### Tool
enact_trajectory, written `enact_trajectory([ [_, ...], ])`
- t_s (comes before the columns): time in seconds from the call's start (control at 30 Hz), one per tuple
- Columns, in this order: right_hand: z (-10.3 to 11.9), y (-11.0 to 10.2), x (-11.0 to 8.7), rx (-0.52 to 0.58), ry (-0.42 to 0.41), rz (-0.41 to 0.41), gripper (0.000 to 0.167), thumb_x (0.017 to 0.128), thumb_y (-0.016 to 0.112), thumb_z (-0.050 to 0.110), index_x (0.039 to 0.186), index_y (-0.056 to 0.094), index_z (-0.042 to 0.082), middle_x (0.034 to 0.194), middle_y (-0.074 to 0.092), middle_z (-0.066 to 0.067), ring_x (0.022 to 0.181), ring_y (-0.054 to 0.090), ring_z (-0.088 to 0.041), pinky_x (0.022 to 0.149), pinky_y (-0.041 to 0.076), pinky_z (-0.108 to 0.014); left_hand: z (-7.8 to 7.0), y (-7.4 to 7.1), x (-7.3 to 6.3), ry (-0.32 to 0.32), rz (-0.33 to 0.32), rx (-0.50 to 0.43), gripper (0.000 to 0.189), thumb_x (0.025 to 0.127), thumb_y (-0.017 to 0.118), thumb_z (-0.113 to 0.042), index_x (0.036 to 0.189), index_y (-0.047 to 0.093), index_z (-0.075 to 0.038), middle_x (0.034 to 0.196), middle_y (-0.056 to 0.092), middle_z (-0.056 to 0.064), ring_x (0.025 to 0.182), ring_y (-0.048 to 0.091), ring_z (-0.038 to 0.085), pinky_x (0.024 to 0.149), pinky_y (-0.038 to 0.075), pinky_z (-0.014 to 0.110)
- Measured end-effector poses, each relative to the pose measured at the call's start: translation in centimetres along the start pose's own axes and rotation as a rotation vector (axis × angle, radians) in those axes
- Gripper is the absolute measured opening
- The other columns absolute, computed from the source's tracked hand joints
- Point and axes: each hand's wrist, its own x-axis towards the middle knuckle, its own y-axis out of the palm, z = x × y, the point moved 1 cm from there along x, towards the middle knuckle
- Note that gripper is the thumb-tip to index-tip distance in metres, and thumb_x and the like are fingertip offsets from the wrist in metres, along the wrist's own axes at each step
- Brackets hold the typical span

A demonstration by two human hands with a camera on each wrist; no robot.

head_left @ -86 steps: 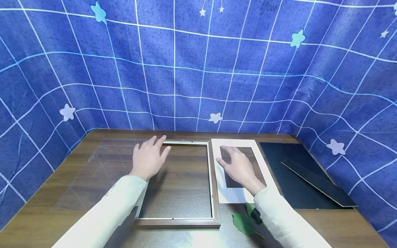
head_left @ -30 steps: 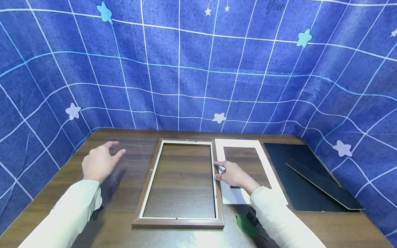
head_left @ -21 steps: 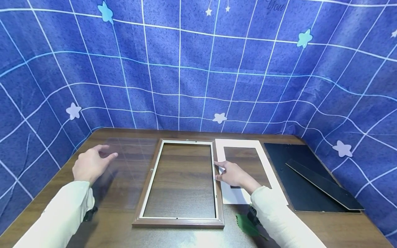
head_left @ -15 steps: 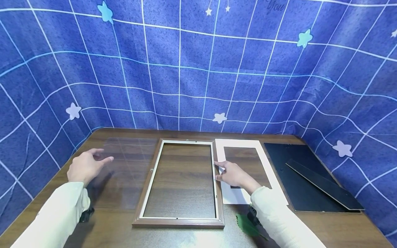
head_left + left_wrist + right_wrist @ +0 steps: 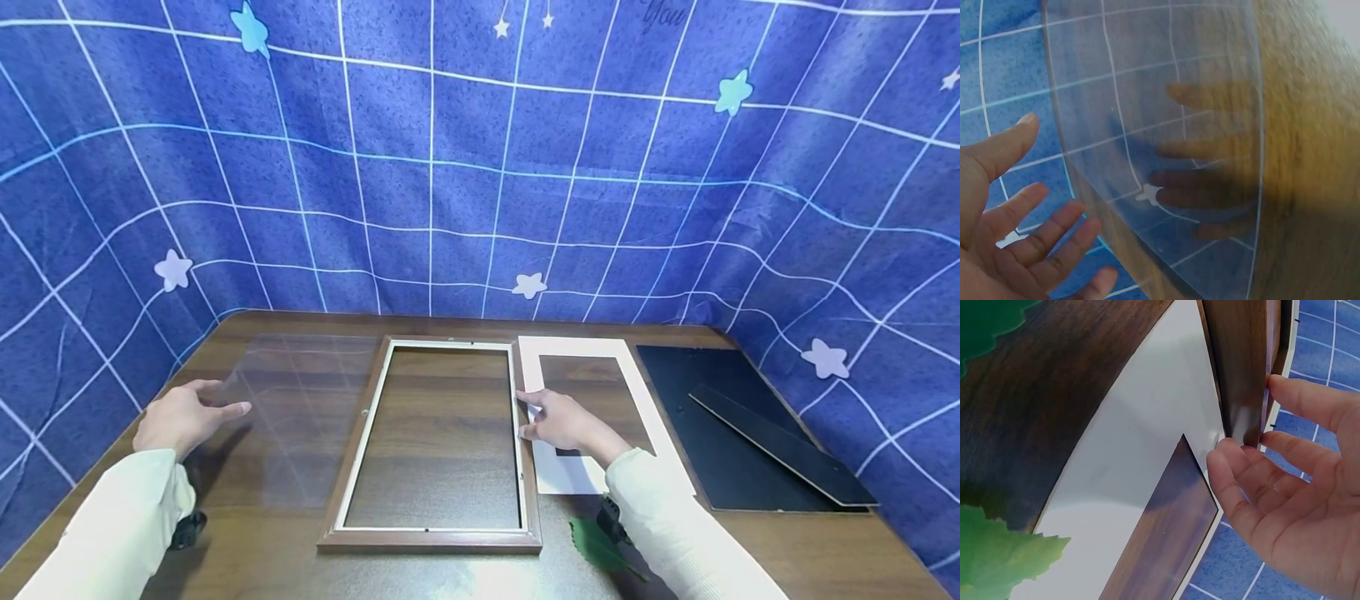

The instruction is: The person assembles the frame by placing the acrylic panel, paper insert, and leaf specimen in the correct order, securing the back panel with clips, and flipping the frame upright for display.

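Note:
A brown picture frame (image 5: 429, 540) with a pale inner rim lies on the wooden table. My right hand (image 5: 566, 423) rests at its right side, thumb and index fingertips touching the inner edge, the other fingers bent loosely near the white mat. My left hand (image 5: 176, 419) hovers by the left side of a clear sheet (image 5: 307, 417), thumb and fingers spread and holding nothing. In the left wrist view the transparent sheet (image 5: 1179, 37) mirrors this hand's fingers. Right of the frame lies the white mat (image 5: 551, 479) with a rectangular opening, partly covered by my right hand.
A black backing board (image 5: 675, 450) lies at the right, with its stand flap (image 5: 780, 446) raised at an angle. Under my right forearm a green leaf (image 5: 592, 546) shows; the right wrist view has a second leaf (image 5: 1004, 550). A blue gridded curtain (image 5: 465, 167) hangs behind the table.
My left hand has moved from above the frame leftward across the clear sheet, then lower toward its left side. The right hand has gone from over the mat to the frame's right edge.

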Motion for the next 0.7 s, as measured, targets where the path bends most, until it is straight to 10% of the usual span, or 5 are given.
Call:
enact_trajectory([
  [0.27,0.0,0.1,0.1,0.041,-0.005,0.028,0.062,0.094,0.071,0.006,0.151,0.048,0.003,0.078,0.048,-0.004,0.058,0.041,-0.012,0.057,0.04,-0.027,1.3,0.3,0.4,0.013,0.137,0.037,0.107,0.088,0.064,-0.068,0.146,0.029,0.014,0.144,0.028,0.047,0.123,0.03,0.073,0.094,0.038,0.075],
  [0.7,0.0,0.4,0.0,0.016,0.005,0.005,0.062,0.093,0.072,0.005,0.15,0.049,0.003,0.114,0.058,-0.012,0.064,0.047,-0.014,0.061,0.045,-0.028,2.0,0.6,0.4,-0.033,0.17,0.051,0.115,0.082,0.073,-0.065,0.144,0.025,0.019,0.141,0.026,0.051,0.124,0.031,0.072,0.096,0.037,0.075],
])
